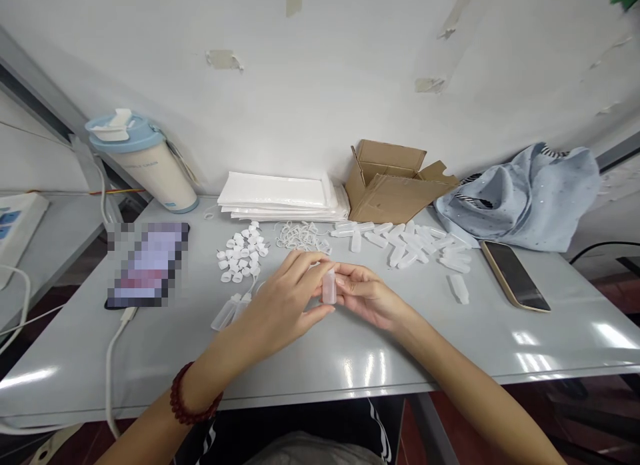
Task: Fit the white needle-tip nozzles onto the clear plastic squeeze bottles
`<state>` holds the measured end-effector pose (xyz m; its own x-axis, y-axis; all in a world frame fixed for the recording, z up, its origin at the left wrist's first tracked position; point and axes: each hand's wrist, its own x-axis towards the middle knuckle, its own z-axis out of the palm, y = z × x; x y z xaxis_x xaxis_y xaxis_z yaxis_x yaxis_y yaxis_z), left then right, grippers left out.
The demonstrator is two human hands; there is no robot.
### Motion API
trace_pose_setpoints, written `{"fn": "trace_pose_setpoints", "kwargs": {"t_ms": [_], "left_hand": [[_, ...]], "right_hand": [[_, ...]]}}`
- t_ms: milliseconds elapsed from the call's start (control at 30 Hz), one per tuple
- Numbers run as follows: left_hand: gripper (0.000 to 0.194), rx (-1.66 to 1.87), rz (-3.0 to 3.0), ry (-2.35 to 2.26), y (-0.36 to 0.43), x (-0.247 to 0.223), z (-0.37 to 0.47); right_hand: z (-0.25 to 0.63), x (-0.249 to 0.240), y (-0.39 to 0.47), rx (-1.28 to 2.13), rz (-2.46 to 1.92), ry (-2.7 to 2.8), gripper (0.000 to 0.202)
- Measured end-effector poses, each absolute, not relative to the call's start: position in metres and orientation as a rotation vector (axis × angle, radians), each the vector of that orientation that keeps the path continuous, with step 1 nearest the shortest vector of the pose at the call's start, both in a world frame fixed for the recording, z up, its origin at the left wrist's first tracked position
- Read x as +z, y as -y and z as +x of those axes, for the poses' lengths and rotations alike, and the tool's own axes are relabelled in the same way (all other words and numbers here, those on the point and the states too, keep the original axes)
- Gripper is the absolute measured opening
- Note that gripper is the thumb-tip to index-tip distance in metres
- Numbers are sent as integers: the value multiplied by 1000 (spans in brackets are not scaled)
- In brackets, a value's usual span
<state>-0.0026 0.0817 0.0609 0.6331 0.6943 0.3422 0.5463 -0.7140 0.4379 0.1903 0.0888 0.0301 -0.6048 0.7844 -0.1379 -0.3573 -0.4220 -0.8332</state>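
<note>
A small translucent plastic bottle (329, 287) stands upright between my hands, above the table's front half. My right hand (367, 293) pinches it from the right with thumb and fingers. Reaching over from the left, my left hand (283, 301) has its fingers round the bottle's top and its thumb by the lower left side. The fingers hide the bottle's neck. Partly behind my left hand lie a few assembled bottles (227, 311). White caps (243, 253) lie in a pile beyond it, beside a heap of thin pale loops (303, 237). Loose bottles (410, 243) are scattered farther right.
Along the wall stand a blue-lidded tumbler (143, 158), a stack of white envelopes (277, 191), an opened cardboard box (395, 188) and a light blue cloth bag (530, 201). A blurred phone (150, 265) with a cable (113, 365) lies left, another phone (517, 276) right.
</note>
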Motion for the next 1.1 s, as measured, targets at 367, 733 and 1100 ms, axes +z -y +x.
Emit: {"fn": "trace_pose_setpoints", "kwargs": {"t_ms": [367,733,1100], "left_hand": [[35,731,2785,-1059,-55,46,-11],[29,554,2727,-1013,-50,44,-57],[31,219,2674,-986,-69,44,-57]], "right_hand": [[175,32,-79,2111,-758,1225,20],[170,30,-81,1845,-1010,1216,24],[198,27,-100,1475,-1198,1083,13]]}}
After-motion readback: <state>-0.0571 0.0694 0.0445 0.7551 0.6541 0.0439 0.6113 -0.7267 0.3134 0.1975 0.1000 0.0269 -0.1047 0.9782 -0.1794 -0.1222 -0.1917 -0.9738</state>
